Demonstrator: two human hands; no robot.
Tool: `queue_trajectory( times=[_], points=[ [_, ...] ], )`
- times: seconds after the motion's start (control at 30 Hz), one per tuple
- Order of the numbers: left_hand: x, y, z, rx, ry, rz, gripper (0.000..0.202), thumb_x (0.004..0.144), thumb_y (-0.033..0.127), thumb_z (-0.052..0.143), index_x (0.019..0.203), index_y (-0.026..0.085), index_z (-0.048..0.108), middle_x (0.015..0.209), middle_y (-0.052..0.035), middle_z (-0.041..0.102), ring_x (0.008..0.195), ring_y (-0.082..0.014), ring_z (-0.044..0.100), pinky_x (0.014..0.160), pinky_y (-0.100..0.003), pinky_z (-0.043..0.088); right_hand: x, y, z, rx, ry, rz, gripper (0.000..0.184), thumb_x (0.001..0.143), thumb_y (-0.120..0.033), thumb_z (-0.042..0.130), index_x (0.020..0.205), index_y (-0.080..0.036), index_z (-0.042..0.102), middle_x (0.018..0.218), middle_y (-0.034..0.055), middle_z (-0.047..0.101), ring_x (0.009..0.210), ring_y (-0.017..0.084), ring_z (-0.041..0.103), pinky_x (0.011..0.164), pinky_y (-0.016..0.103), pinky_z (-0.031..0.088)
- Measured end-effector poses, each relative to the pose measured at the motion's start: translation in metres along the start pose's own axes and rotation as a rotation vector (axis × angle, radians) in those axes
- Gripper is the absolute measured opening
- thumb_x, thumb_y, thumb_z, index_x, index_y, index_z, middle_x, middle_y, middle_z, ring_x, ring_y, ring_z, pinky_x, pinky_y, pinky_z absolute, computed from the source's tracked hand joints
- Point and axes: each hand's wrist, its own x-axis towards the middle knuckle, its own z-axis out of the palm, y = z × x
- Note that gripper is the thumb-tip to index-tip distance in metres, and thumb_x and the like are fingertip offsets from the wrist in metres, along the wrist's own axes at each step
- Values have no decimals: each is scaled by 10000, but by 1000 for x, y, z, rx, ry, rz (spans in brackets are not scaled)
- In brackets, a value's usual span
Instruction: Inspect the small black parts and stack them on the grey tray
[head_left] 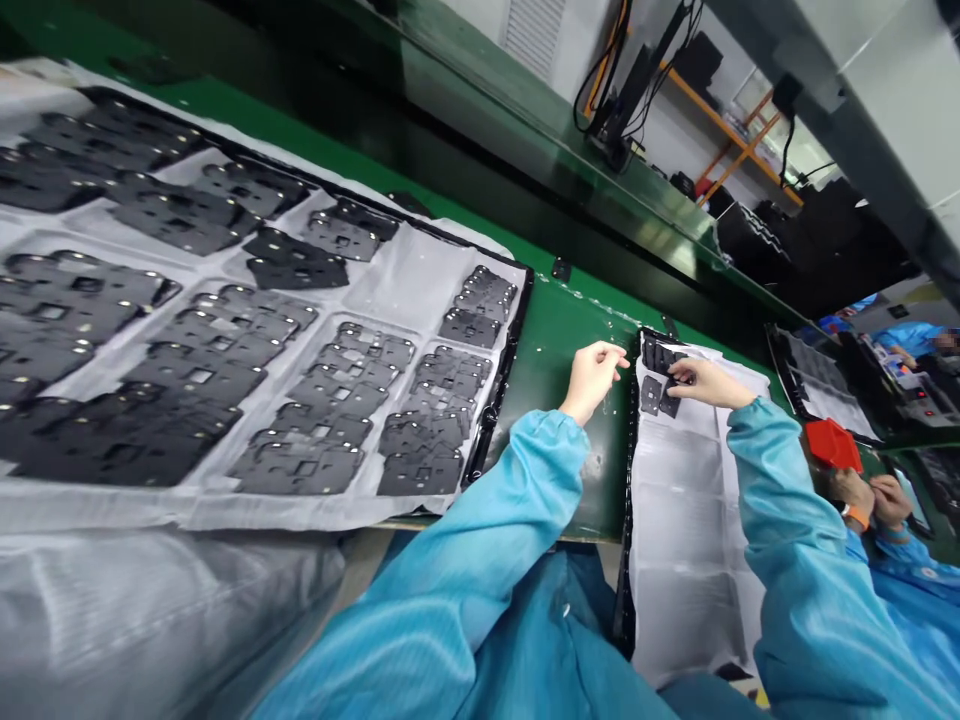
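My right hand (pixel 705 383) is over the far end of the right-hand tray (pixel 679 500), its fingers pinching a small flat black plate (pixel 670 404). Beside it in the same compartment lie another black plate (pixel 650 394) and a few more behind, partly covered by the fingers. My left hand (pixel 591 382) hovers above the green tabletop between the two trays, thumb and fingers drawn together. Whether anything small is between those fingertips cannot be made out. To the left, a large tray (pixel 375 300) lined with white sheet holds many overlapping black plates in its compartments.
A small black piece (pixel 561 268) lies on the green table (pixel 555 330) near the back. At right, a co-worker's hands (pixel 870 497) are near a red container (pixel 834 444). Another lined tray (pixel 821 385) stands beyond. A dark raised ledge runs along the back.
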Motion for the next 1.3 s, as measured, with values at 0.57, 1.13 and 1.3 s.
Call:
queue_trajectory(
  times=[0.57,1.13,1.3],
  points=[
    [-7,-9,6,179,-92,60,149,798,181,513,829,122,645,738,-55,674,532,-78,533,501,-174,424,-39,3,34,24,104,14,564,629,-489,779,1061,-165,617,1052,102,535,1014,247,515,940,389,448],
    [-7,-18,10,389,-154,147,203,804,236,490,863,132,654,754,-57,680,591,-114,584,550,-204,462,-34,-1,11,259,34,-92,326,796,-470,637,871,-154,660,963,77,622,840,179,577,798,303,460],
    [-11,-15,13,450,-134,129,244,810,286,499,908,131,660,785,-63,692,630,-127,609,580,-207,477,-2,-26,-3,135,294,-100,203,879,-323,568,878,-140,657,898,43,639,832,148,580,787,245,450]
  ],
)
